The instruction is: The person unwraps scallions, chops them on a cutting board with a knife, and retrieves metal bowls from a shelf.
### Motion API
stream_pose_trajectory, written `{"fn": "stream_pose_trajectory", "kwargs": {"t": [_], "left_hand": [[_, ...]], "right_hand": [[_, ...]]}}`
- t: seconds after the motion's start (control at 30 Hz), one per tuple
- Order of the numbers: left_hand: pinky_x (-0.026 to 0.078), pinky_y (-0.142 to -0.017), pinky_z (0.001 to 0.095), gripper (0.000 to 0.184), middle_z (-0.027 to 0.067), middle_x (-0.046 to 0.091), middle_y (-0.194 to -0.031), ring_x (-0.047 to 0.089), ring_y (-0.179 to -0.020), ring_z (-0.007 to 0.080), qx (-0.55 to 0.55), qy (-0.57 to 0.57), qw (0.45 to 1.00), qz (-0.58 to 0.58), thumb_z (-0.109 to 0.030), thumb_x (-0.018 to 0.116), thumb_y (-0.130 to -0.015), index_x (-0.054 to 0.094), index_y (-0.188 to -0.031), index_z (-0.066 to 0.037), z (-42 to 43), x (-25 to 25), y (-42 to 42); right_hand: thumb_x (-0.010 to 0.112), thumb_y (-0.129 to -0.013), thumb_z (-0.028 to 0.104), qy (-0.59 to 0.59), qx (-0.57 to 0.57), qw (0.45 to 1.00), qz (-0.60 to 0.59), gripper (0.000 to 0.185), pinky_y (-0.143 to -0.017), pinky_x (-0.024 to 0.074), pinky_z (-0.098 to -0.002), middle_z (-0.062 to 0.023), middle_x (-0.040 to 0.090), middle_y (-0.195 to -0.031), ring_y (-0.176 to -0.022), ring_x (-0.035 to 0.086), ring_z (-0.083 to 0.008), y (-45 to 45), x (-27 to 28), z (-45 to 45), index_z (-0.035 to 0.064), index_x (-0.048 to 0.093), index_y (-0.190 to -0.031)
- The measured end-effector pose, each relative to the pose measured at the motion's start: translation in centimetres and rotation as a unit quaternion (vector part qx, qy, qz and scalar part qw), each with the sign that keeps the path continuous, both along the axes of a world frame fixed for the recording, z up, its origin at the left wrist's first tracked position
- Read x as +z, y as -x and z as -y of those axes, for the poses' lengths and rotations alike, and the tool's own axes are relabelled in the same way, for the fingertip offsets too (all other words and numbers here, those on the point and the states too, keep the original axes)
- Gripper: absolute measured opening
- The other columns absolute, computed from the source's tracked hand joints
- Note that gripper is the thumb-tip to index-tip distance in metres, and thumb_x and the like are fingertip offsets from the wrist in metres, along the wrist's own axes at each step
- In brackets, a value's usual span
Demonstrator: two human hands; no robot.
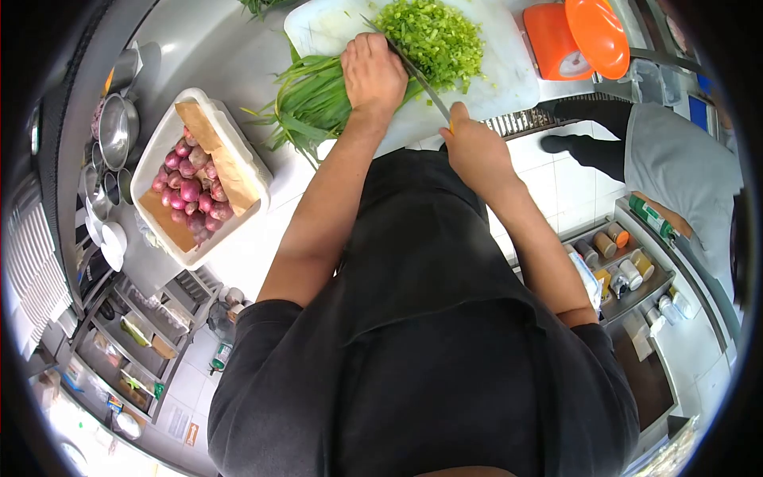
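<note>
A bunch of green onions point(311, 103) lies across the white cutting board point(509, 60), its long leaves hanging over the near left edge. My left hand point(375, 73) presses down on the bunch with fingers curled, close beside the knife blade. In my right hand point(482, 153) is the handle of a kitchen knife point(421, 78), whose blade slants up and left past my left fingertips. Beyond the blade sits a heap of chopped green onions point(433, 36), with loose bits scattered around it.
Left of the board stands a white plastic bin point(258, 187) of red onions point(190, 189) lined with brown paper. An orange kitchen scale point(552, 44) is at the board's right. Metal bowls point(118, 131) sit far left. Another person in a grey top point(675, 167) is at the right.
</note>
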State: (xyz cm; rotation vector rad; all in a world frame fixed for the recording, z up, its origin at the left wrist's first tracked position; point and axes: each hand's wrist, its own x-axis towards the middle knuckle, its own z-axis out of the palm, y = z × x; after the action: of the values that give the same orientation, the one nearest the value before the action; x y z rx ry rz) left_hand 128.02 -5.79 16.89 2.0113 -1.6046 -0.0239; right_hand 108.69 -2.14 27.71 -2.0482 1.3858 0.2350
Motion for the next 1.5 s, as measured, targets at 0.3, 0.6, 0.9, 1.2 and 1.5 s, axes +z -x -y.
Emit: {"fn": "stream_pose_trajectory", "kwargs": {"t": [0.3, 0.6, 0.9, 1.2, 1.5], "left_hand": [[0.043, -0.098, 0.0518, 0.021, 0.0189, 0.059, -0.106, 0.056, -0.106, 0.0393, 0.002, 0.014, 1.0, -0.004, -0.011, 0.064, -0.086, 0.056, -0.103, -0.002, 0.3, -0.3, -0.3], [0.043, -0.098, 0.0529, 0.021, 0.0196, 0.058, -0.106, 0.056, -0.106, 0.0407, -0.001, 0.02, 1.0, -0.012, -0.01, 0.064, -0.086, 0.055, -0.103, -0.002, -0.2, -0.6, -0.1], [0.041, -0.099, 0.0529, 0.018, 0.0194, 0.058, -0.107, 0.055, -0.106, 0.0402, 0.026, 0.023, 0.999, -0.018, -0.013, 0.061, -0.089, 0.056, -0.103, -0.002, 3.1, -0.4, 1.4], [0.036, -0.118, 0.0528, 0.029, 0.0205, 0.072, -0.105, 0.067, -0.107, 0.0361, -0.032, -0.069, 0.997, 0.021, -0.028, 0.055, -0.101, 0.07, -0.1, -0.003, 3.0, 3.4, -3.1], [0.043, -0.099, 0.0505, 0.027, 0.0139, 0.066, -0.112, 0.059, -0.108, 0.0358, 0.045, 0.052, 0.997, 0.024, -0.028, 0.06, -0.101, 0.074, -0.107, -0.006, -1.5, -0.1, 0.7]], "right_hand": [[0.061, -0.104, 0.027, 0.023, 0.017, 0.999, 0.024, 0.032, -0.076, 0.0553, -0.0585, -0.0285, 0.072, -0.087, -0.088, 0.071, -0.0487, -1.6, -0.2, 3.2, 0.0005, 0.048, -0.116], [0.061, -0.104, 0.025, -0.003, 0.006, 1.0, 0.025, 0.03, -0.079, 0.0557, -0.058, -0.0273, 0.073, -0.09, -0.09, 0.072, -0.048, -3.1, -4.0, 2.8, -0.0009, 0.05, -0.115], [0.069, -0.099, 0.032, 0.056, -0.014, 0.996, 0.064, 0.04, -0.077, 0.0542, -0.0554, -0.0262, 0.072, -0.088, -0.088, 0.07, -0.0474, -1.4, -6.5, 5.0, 0.0001, 0.051, -0.115], [0.075, -0.094, 0.04, 0.071, -0.014, 0.997, -0.012, 0.047, -0.077, 0.058, -0.0511, -0.0219, 0.075, -0.091, -0.091, 0.074, -0.0408, -3.2, -4.4, 5.2, 0.0024, 0.054, -0.114], [0.073, -0.095, 0.038, 0.077, -0.031, 0.996, -0.024, 0.043, -0.08, 0.0595, -0.0499, -0.0218, 0.076, -0.092, -0.09, 0.076, -0.0408, -5.2, -4.8, 6.0, 0.0029, 0.056, -0.114]]}}
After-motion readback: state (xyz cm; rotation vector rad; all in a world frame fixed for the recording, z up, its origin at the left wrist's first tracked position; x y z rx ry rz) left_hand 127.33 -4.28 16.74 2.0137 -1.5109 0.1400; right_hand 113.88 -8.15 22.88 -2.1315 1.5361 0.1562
